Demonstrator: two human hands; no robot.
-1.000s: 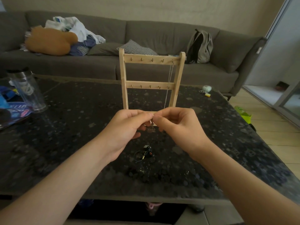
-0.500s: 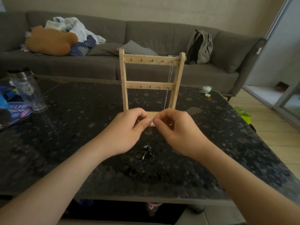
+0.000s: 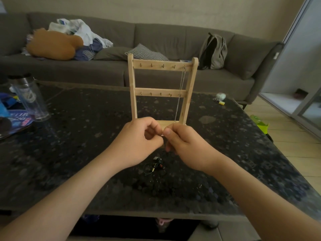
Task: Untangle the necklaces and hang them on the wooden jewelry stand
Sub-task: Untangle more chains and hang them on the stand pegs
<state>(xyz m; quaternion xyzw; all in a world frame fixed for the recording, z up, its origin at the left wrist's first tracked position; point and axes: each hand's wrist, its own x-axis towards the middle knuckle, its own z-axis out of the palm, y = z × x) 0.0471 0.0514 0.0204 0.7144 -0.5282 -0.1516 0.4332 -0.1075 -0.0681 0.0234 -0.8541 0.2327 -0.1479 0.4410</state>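
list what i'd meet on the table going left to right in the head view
blue magazine → clear tumbler → wooden jewelry stand → small white object. the left hand, right hand and tangled necklaces overlap the stand, so left out.

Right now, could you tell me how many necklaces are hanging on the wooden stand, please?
1: a silver chain on the rightmost hook of the stand's top bar. A dark tangle lies on the table; the left hand and right hand may hide more.
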